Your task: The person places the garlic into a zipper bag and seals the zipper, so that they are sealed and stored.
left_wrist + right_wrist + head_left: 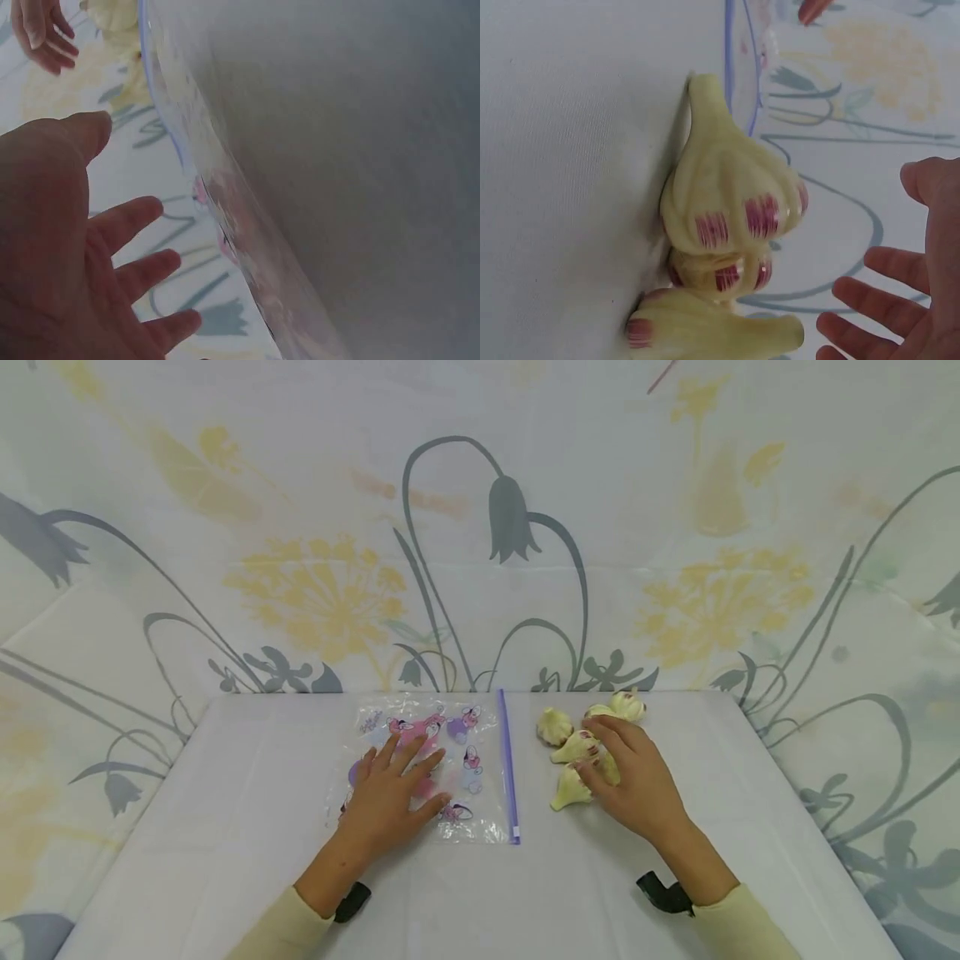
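Note:
A clear plastic zip bag (pixel 483 814) with pink and purple cartoon prints lies flat on the table, its purple zip strip (pixel 507 760) toward the right. Over it my left hand (pixel 386 806) is spread; the left wrist view shows those fingers straight and just above the plastic. To the right of the bag sit several garlic bulbs (pixel 555 727), pale yellow with purple-red streaks. My right hand (pixel 637 785) hovers beside and partly over them, hiding some. In the right wrist view its fingers are apart from the nearest garlic bulb (pixel 731 187). Neither hand holds anything.
A white cloth covers the table (pixel 480 902). Behind it and at both sides hangs a flower-printed curtain (pixel 495 610). Dark straps (pixel 663 893) show at the wrists, below the cream sleeves.

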{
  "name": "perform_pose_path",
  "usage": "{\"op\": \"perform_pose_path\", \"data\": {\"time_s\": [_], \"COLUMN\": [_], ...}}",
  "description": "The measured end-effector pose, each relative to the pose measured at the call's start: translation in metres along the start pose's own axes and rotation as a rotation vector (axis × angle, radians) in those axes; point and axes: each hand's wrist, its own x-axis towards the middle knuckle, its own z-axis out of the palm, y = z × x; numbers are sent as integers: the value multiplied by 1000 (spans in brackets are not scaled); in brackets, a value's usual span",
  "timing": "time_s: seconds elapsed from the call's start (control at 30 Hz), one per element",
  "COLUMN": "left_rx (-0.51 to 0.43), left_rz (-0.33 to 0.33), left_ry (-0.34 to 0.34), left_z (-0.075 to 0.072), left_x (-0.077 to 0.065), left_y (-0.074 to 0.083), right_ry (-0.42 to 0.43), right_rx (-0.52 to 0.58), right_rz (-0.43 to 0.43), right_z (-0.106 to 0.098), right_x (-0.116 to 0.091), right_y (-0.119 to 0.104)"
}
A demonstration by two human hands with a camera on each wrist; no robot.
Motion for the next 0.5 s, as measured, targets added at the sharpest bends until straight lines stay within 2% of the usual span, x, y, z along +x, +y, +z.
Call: {"op": "perform_pose_path", "data": {"time_s": [0.2, 0.37, 0.5], "left_rx": [4, -32, -42], "left_rz": [4, 6, 5], "left_ry": [-142, -209, -236], "left_z": [2, 4, 6], "left_x": [-2, -5, -4], "left_y": [9, 7, 5], "right_ry": [-29, -81, -144], "right_rx": [-17, -16, -31], "right_rz": [-54, -74, -62], "right_z": [15, 28, 37], "right_x": [6, 9, 12], "right_y": [-15, -28, -38]}}
